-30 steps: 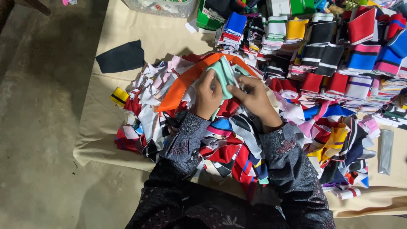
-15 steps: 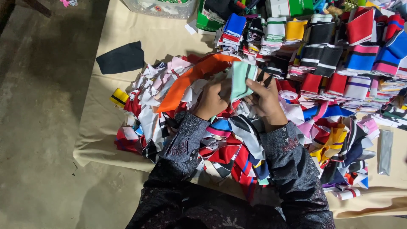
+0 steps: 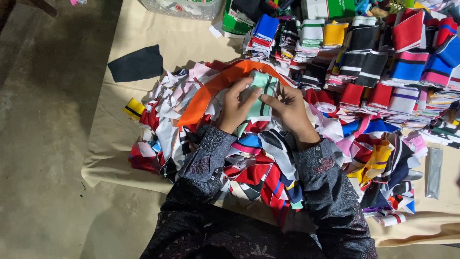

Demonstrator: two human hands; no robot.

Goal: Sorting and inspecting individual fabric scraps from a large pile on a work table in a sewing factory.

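Both the left hand (image 3: 235, 108) and right hand (image 3: 290, 112) pinch a mint-green striped collar strip (image 3: 261, 96) over the loose scrap heap (image 3: 268, 168) mid-sheet, where a slack grip could lose it.

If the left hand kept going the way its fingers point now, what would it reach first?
The left hand points up and right, already gripping the mint-green striped fabric strip. Past that, it would probably meet the orange fabric band, then the folded stacks; depth is unclear.
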